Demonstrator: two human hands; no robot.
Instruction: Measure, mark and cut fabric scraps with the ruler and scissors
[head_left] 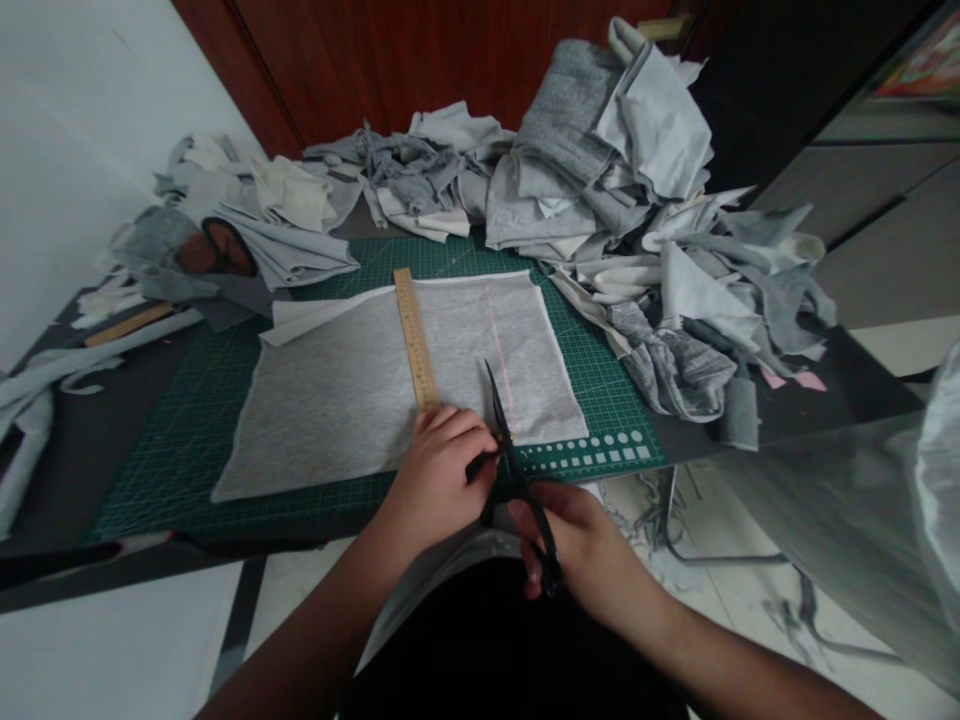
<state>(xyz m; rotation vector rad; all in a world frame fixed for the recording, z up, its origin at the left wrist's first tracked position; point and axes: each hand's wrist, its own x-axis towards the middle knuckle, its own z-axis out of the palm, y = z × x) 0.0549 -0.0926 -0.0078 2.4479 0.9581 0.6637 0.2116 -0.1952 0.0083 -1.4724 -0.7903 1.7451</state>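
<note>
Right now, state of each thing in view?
right hand: gripping the scissors
black-handled scissors: blades at the fabric's near edge, opening unclear
left hand: resting on the fabric at the ruler's lower end
wooden ruler: lying on the fabric
grey fabric: spread flat, marked
pink line: drawn on the fabric
green cutting mat: under the fabric
fabric scraps: heaped behind the mat

Right hand (pixel 566 545) found gripping the handles of black scissors (pixel 512 462), blade tips over a pink marked line (pixel 498 345) on grey jersey fabric (pixel 352 400); left hand (pixel 442 475) pressing the fabric at the lower end of a wooden ruler (pixel 415 340), on a green cutting mat (pixel 150 490).
</note>
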